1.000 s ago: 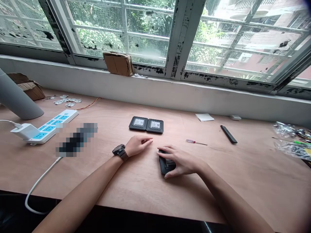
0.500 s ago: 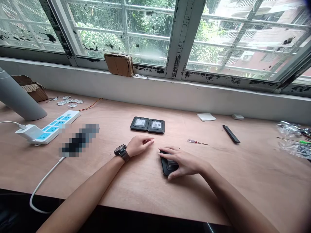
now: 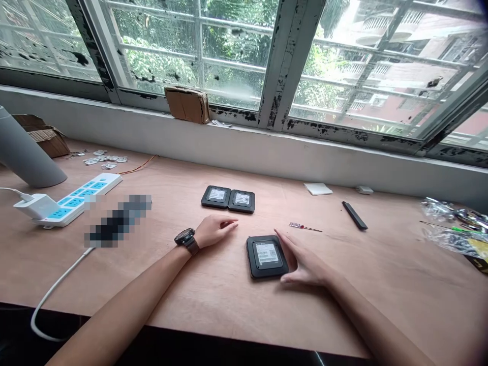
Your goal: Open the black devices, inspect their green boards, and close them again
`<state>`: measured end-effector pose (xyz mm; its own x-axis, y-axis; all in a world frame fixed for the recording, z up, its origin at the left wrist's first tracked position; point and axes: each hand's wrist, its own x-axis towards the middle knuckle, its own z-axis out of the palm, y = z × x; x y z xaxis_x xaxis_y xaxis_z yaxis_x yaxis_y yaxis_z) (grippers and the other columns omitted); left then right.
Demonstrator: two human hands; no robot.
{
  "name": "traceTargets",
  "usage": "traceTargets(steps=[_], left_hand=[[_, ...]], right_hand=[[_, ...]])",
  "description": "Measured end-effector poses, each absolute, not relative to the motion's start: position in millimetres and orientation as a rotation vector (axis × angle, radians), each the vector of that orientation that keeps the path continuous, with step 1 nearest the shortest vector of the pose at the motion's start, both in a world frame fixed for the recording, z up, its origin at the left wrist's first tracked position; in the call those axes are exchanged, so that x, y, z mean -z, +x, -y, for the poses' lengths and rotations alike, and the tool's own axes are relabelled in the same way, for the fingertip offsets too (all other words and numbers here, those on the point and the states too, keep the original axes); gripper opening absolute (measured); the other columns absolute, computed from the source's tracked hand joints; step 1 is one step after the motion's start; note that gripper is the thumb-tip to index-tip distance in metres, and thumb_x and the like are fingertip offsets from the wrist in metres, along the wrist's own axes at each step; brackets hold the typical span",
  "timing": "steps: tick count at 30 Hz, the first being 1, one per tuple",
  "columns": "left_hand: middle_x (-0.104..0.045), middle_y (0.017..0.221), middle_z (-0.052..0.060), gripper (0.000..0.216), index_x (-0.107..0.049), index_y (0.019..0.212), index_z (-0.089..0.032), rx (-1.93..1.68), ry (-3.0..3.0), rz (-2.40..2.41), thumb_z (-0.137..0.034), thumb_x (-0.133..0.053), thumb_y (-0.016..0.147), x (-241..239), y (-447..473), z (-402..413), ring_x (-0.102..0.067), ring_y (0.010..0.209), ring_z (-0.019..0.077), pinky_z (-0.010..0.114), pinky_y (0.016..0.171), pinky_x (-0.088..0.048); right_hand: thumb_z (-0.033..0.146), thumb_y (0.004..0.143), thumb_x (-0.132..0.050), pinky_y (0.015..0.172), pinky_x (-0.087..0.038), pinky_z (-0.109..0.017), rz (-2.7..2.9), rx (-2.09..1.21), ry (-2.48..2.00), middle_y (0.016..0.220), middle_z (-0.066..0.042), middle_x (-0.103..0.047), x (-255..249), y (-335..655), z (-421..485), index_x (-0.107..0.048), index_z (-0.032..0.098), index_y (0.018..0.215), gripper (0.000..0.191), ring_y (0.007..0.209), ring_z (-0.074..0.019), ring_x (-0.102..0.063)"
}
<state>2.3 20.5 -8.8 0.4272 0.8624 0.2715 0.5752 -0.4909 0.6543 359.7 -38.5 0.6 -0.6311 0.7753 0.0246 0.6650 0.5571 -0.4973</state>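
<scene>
A flat, black, square-shaped case with a white printed label lies face up on the wooden table. My right hand is at its right side, thumb and fingers spread around that edge; whether they touch it I cannot tell. My left hand, with a dark watch on the wrist, rests on the table to the case's upper left. Its fingers stretch out to the right and hold nothing. Just beyond it, two similar black cases, a left one and a right one, lie side by side, labels up.
A small screwdriver and a black strip lie to the right, with white paper behind. Plastic bags sit at the far right. On the left are a power strip, a cable and a grey cylinder.
My right hand has moved off the top of the black case to its right side, uncovering the label. My left hand stays nearly still. The view has shifted slightly.
</scene>
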Motion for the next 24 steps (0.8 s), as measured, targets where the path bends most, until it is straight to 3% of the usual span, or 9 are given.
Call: traceTargets(steps=[5,9,17,21,24], left_hand=[[-0.077,0.115,0.006,0.033,-0.075,0.117,-0.023,-0.835,2.219,-1.214,-0.043,-0.056,0.100,8.8,1.7,-20.1,-0.073,0.096,0.0210,0.030,0.081,-0.054],[-0.077,0.113,0.006,0.032,-0.075,0.117,-0.022,-0.824,2.268,-1.241,-0.042,-0.056,0.100,6.0,2.4,-19.6,-0.074,0.095,0.0214,0.032,0.081,-0.056],[-0.069,0.131,0.012,0.037,-0.066,0.128,-0.016,-0.994,2.909,-0.746,-0.039,-0.059,0.100,10.3,31.4,37.9,-0.064,0.124,0.0263,0.043,0.109,-0.052],[-0.066,0.134,0.016,0.036,-0.063,0.129,-0.012,-0.960,3.138,-0.572,-0.034,-0.057,0.102,21.4,47.2,66.6,-0.061,0.128,0.0299,0.045,0.109,-0.053],[-0.064,0.135,0.019,0.031,-0.060,0.130,-0.008,-0.857,3.198,-0.573,-0.021,-0.051,0.103,19.3,51.1,71.8,-0.059,0.130,0.0297,0.044,0.109,-0.053]], right_hand=[[0.066,0.067,-0.082,0.120,-0.033,-0.055,2.472,-0.707,-1.222,0.162,-0.016,-0.033,6.2,344.7,40.5,-0.025,0.025,0.161,0.118,0.146,-0.0397,-0.035],[0.067,0.068,-0.081,0.119,-0.034,-0.053,2.399,-0.643,-1.268,0.161,-0.016,-0.034,10.7,336.5,44.9,-0.024,0.024,0.161,0.117,0.146,-0.0375,-0.036],[0.064,0.084,-0.068,0.121,-0.032,-0.053,2.469,-0.430,-1.234,0.168,-0.015,-0.019,9.0,338.0,57.8,-0.011,0.025,0.163,0.105,0.152,-0.0354,-0.025],[0.060,0.089,-0.064,0.123,-0.025,-0.057,2.538,-0.250,-1.175,0.169,-0.015,-0.014,9.4,334.1,61.7,-0.004,0.023,0.164,0.102,0.154,-0.0365,-0.018],[0.056,0.094,-0.058,0.124,-0.025,-0.057,2.602,-0.226,-1.140,0.170,-0.014,-0.009,13.2,331.6,62.0,-0.005,0.023,0.164,0.093,0.155,-0.0355,-0.015]])
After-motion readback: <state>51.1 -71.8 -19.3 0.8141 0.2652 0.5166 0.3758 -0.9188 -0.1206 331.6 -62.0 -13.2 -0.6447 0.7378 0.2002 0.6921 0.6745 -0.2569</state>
